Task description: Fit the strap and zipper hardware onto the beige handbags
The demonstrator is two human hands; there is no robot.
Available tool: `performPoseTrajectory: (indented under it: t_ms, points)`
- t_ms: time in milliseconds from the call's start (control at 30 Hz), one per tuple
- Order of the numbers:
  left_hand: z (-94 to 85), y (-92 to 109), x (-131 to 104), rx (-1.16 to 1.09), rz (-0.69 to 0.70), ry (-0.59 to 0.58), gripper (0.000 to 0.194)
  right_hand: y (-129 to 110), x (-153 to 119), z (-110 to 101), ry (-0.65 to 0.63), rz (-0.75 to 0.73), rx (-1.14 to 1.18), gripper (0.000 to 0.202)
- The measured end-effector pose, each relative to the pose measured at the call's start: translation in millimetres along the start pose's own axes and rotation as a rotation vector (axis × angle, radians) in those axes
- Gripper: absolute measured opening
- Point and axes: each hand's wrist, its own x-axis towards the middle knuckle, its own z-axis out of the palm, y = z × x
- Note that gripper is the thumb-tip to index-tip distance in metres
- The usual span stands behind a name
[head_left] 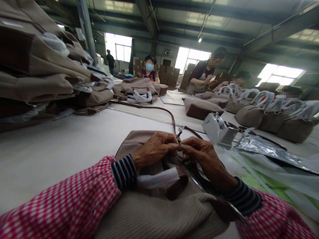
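A beige ribbed handbag [159, 212] with brown trim lies in front of me, its metal zipper [195, 182] running toward its far end. At that end my left hand [156, 147] is closed in a pinch, fingertips against those of my right hand [203, 157], also pinching. What sits between the fingertips is too small and covered to make out. Just above them shows a metal clip [179, 131] on a brown strap [159, 108] that trails back across the table. A white-wrapped handle [159, 177] lies beneath my left wrist.
Stacked beige bags [45, 76] rise at the left of the white table [62, 142]. A grey-white dispenser [219, 129] stands beyond my right hand, near silver plastic packaging [271, 149] and green sheets [264, 181]. More handbags [271, 116] line the right. Several co-workers are farther back.
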Motion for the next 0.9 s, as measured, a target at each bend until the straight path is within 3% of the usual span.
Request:
performPoseTrajectory:
  t_ms: [533,900]
  points:
    - [1.7,-2.2,-0.1,-0.171,-0.082,0.058,0.021,4.3,0.7,0.3,0.013,-0.001,0.053,0.024]
    - [2.1,-3.3,0.1,-0.151,-0.068,0.047,0.022,3.6,0.8,2.1,0.009,-0.016,0.061,0.021]
